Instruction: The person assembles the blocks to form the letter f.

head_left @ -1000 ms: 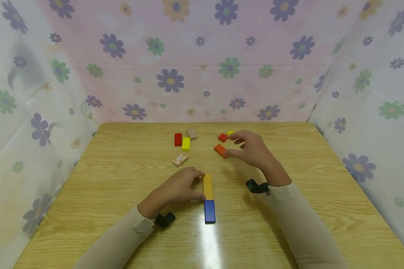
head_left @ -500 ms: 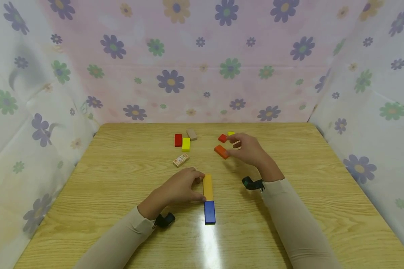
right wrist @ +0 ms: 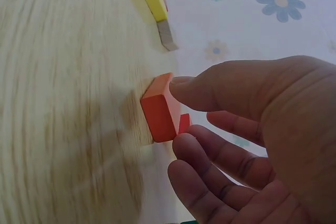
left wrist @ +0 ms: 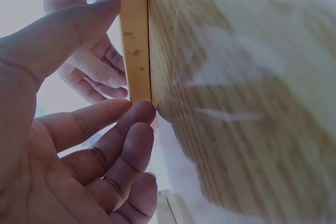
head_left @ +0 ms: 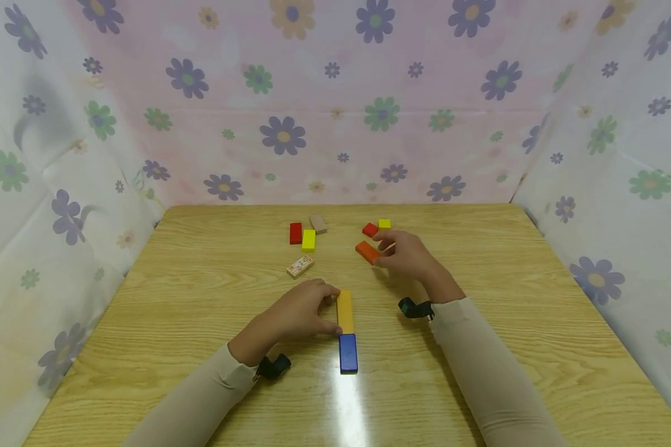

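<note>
**Closing on the orange block**

Right hand [head_left: 410, 256] pinches the orange block [head_left: 367, 251] at centre frame, still on the counter [head_left: 201, 298]. Left hand [head_left: 302, 310] grips the yellow bar [head_left: 344, 310] touching the blue block [head_left: 348, 352]. Next, probably, lift cleanly.

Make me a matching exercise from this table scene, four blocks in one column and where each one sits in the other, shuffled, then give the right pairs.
Things:
1. orange block
2. blue block
3. amber block
4. patterned block

Places:
A. held at its end and side by the left hand
B. alone, to the left of the right hand, not touched by either hand
C. at the right hand's fingertips
D. nearest the person, end to end with another block

Pairs: 1-C, 2-D, 3-A, 4-B
</note>
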Demonstrator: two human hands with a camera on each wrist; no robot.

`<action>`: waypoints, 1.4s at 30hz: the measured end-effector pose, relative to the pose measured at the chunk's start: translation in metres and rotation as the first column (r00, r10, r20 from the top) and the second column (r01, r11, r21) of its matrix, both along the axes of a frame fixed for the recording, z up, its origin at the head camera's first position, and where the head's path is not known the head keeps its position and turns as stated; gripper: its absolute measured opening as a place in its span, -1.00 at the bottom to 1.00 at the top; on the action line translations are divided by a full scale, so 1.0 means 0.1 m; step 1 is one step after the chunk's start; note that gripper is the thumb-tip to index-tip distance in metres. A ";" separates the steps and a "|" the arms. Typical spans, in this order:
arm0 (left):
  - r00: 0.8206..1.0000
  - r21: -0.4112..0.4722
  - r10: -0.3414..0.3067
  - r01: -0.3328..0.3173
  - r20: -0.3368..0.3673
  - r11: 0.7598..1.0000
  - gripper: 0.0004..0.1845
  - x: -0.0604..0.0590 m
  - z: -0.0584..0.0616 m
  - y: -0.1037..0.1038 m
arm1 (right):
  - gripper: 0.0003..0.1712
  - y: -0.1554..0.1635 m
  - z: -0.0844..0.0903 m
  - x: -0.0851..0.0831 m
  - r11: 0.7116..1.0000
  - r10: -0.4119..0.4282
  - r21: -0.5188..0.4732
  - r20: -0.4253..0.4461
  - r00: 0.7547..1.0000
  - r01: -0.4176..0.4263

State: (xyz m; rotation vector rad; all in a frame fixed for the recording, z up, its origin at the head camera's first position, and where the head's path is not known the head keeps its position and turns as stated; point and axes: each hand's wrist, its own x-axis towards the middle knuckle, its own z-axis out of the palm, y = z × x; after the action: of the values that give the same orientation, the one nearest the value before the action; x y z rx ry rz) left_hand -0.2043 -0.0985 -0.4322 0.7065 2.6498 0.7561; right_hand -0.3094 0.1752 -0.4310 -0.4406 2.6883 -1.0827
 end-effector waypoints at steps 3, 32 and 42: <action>1.000 -0.006 -0.003 0.003 -0.003 1.000 -0.21 0.00 0.01 0.00 | -0.37 -0.02 -0.01 0.01 1.000 -0.002 0.014 -0.009 1.000 0.002; 0.998 -0.085 -0.022 0.017 -0.063 0.996 -0.09 0.02 0.02 0.01 | -0.38 -0.04 -0.04 -0.01 1.000 -0.002 -0.003 0.021 1.000 0.002; 0.998 -0.067 -0.014 0.010 -0.062 0.998 -0.08 0.03 0.00 0.00 | -0.08 -0.05 -0.11 -0.09 0.995 0.089 -0.043 0.050 0.995 -0.087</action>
State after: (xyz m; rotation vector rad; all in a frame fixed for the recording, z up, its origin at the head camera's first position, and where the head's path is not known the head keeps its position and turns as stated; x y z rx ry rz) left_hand -0.2014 -0.0983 -0.4325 0.7387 2.7100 0.6497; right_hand -0.3187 0.1705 -0.4419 -0.5256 2.5799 -1.1094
